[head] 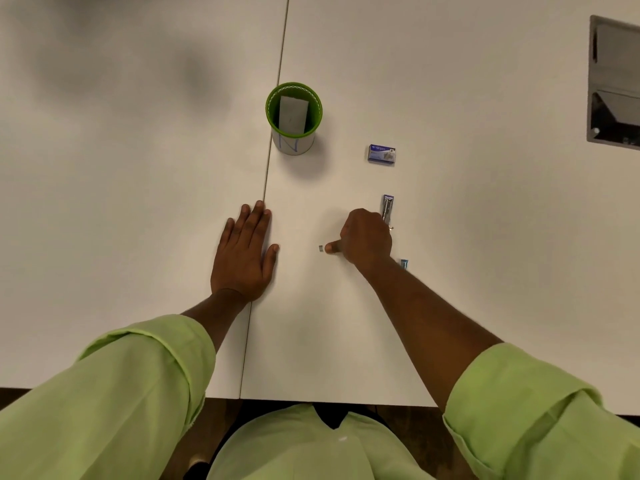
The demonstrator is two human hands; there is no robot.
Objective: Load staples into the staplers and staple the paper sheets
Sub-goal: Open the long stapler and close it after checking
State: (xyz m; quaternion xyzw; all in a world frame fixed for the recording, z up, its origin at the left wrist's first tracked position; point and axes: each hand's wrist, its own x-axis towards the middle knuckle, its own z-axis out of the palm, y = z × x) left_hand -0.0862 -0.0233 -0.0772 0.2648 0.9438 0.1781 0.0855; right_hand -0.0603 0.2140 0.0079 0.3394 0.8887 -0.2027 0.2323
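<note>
My left hand (244,252) lies flat on the white table (467,209), fingers straight, across the seam between two tabletops. My right hand (365,239) is curled over the middle of a small stapler (388,206). The stapler lies opened out, its metal magazine pointing away and its blue end (404,263) showing by my wrist. My right thumb points left, its tip just beside a short strip of staples (321,248) on the table, not touching it. A blue staple box (381,154) lies beyond the stapler. A folded paper sheet (293,113) stands inside a green cup (313,126).
The seam (273,140) runs from the table's far side to its near edge. A dark metal hatch (613,84) is set into the tabletop at the far right. My light green sleeves and lap fill the lower part of the view.
</note>
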